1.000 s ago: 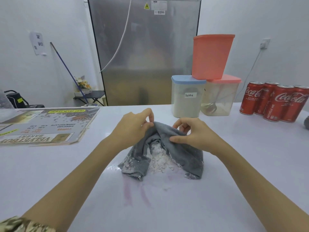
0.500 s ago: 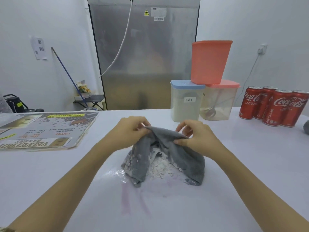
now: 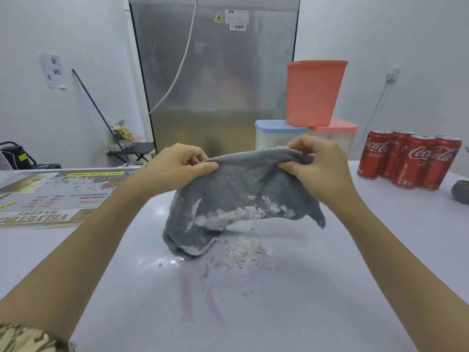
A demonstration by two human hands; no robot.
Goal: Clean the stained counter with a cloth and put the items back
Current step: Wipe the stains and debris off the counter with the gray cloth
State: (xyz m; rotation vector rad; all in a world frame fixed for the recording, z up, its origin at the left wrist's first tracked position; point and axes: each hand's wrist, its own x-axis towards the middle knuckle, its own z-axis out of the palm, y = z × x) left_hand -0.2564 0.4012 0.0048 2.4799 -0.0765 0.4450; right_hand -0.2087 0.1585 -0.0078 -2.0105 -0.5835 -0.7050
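Grey cloth (image 3: 243, 194) lifted above a white counter (image 3: 368, 250), top edge pinched in the grip of the left hand (image 3: 177, 168) and the right hand (image 3: 319, 166), lower left corner resting on the surface. White powder clinging to the fabric; more powder (image 3: 241, 252) and faint purple streaks (image 3: 187, 295) on the counter below. Red cans (image 3: 408, 160) at far right, stacked containers (image 3: 314, 92) behind, printed menu (image 3: 50, 194) at left.
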